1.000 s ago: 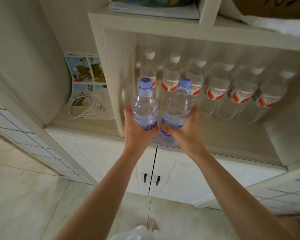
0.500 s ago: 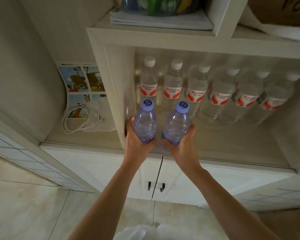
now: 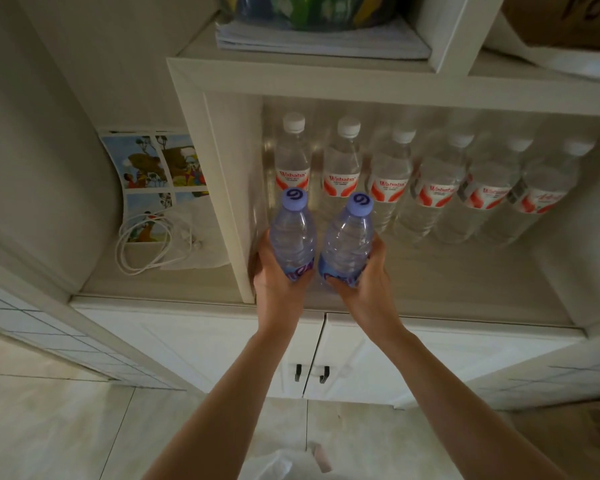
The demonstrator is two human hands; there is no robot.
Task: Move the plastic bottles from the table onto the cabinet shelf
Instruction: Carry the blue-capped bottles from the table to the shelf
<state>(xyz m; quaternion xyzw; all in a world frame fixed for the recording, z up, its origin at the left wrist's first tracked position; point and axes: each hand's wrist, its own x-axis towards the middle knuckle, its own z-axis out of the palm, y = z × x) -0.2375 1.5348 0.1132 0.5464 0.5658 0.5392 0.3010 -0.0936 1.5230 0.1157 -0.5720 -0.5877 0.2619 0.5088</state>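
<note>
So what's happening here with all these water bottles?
A person is stocking a cabinet shelf with water. The left hand grips one purple-capped bottle and the right hand grips another, both held upright at the shelf's front left corner. Whether they are set down yet is unclear. Behind them stands a row of six white-capped bottles with red labels.
</note>
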